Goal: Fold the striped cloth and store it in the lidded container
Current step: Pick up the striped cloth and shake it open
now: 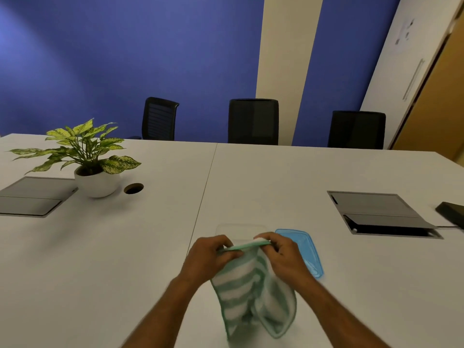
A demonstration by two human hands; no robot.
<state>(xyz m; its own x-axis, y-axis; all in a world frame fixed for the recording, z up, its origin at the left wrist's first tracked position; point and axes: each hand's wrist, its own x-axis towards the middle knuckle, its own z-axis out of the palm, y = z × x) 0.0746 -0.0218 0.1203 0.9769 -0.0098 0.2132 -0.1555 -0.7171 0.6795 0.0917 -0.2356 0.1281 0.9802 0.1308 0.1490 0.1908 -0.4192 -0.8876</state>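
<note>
A green-and-white striped cloth (253, 295) hangs doubled over in front of me, above the near edge of the table. My left hand (209, 257) pinches its top edge on the left, and my right hand (282, 254) pinches the same edge on the right. Both hands sit close together. Just behind them a clear container (239, 231) rests on the table, partly hidden by my hands. Its blue lid (305, 249) lies flat to the right of the container, beside my right hand.
The white table (251, 187) holds a potted plant (85, 159) at the far left, a round cable hole (133, 188), and grey flip panels at the left (35, 197) and right (376, 212). A black device (452, 212) lies at the right edge. Three black chairs stand behind.
</note>
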